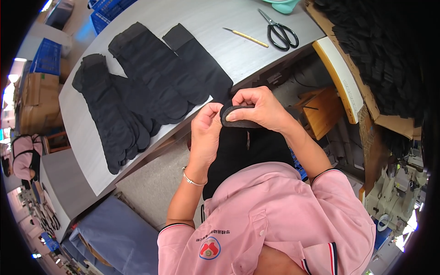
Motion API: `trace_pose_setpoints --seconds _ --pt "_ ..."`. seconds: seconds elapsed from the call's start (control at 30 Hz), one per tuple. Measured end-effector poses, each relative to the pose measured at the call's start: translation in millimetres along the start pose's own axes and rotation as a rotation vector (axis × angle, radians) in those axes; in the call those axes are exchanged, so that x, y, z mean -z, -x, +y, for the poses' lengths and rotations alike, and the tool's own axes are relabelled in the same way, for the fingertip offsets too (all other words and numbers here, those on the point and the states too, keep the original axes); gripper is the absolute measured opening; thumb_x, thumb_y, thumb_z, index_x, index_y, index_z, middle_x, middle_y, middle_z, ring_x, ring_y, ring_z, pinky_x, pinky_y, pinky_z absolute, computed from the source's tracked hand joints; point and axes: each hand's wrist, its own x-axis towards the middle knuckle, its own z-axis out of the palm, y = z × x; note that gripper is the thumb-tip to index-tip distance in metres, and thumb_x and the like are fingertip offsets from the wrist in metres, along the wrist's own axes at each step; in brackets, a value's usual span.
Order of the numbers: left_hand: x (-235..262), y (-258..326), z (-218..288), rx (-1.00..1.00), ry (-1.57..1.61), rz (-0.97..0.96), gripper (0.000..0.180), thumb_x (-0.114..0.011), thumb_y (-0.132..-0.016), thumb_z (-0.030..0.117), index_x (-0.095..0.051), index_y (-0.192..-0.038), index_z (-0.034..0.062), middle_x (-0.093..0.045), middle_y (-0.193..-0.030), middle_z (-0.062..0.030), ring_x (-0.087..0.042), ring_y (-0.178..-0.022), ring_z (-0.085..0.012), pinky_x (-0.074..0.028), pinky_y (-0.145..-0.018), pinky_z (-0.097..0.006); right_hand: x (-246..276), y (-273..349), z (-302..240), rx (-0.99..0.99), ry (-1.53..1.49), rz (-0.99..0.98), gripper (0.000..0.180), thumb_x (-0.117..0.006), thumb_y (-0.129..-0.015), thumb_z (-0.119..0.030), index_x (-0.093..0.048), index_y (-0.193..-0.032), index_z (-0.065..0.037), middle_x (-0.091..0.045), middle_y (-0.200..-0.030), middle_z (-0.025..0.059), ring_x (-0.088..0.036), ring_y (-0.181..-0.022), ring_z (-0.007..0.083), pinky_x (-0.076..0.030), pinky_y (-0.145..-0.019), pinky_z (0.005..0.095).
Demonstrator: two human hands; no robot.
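In front of my body, just off the table's near edge, a black sock [244, 123] is held between both hands. My left hand [206, 130] pinches its edge with the fingertips. My right hand [265, 110] grips the same edge, thumb on the near side and fingers curled over the far side. The fabric bends into a curved fold there; its lower part blends into my dark clothing. Several more black socks [151, 68] lie in overlapping piles on the table, left of my hands.
The grey table [206, 55] holds black-handled scissors [273, 24] and a pick with a yellowish handle [250, 38] on its far right. At right stands a cardboard box [398, 126] heaped with black items. Blue crates [106, 16] are beyond the table. Another person [25, 156] is at far left.
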Motion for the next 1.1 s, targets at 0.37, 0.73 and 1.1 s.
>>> trace_pose_setpoints --seconds 0.37,0.73,1.1 --pt "1.1 -6.5 -17.6 -0.158 -0.370 0.062 0.010 -0.055 -0.102 0.012 -0.057 -0.099 0.0022 -0.053 -0.084 0.0053 -0.045 -0.078 -0.0024 -0.040 -0.068 -0.019 4.7 0.2 13.5 0.044 0.035 0.011 0.022 -0.081 -0.080 -0.013 -0.062 -0.075 -0.004 -0.052 -0.063 -0.0076 -0.042 -0.059 -0.0008 -0.032 -0.050 0.0195" --pt "-9.7 -4.0 -29.3 -0.463 -0.886 0.344 0.011 -0.058 -0.099 0.011 -0.053 -0.096 0.0007 -0.060 -0.088 -0.0116 -0.057 -0.076 -0.0261 -0.047 -0.071 -0.036 -18.4 0.3 31.2 0.104 0.207 0.219 0.021 -0.074 -0.078 -0.008 -0.056 -0.073 -0.001 -0.049 -0.059 -0.0023 -0.042 -0.058 0.0036 -0.035 -0.050 0.0241" --pt "3.1 -17.3 -33.1 -0.229 -0.629 0.163 0.012 -0.063 -0.096 0.010 -0.061 -0.095 -0.0012 -0.066 -0.087 -0.0042 -0.061 -0.076 -0.0135 -0.049 -0.068 -0.030 -1.5 0.3 53.2 0.229 0.327 0.312 0.020 -0.073 -0.076 -0.010 -0.057 -0.080 0.000 -0.053 -0.064 0.0076 -0.048 -0.055 0.0123 -0.039 -0.052 0.0298"
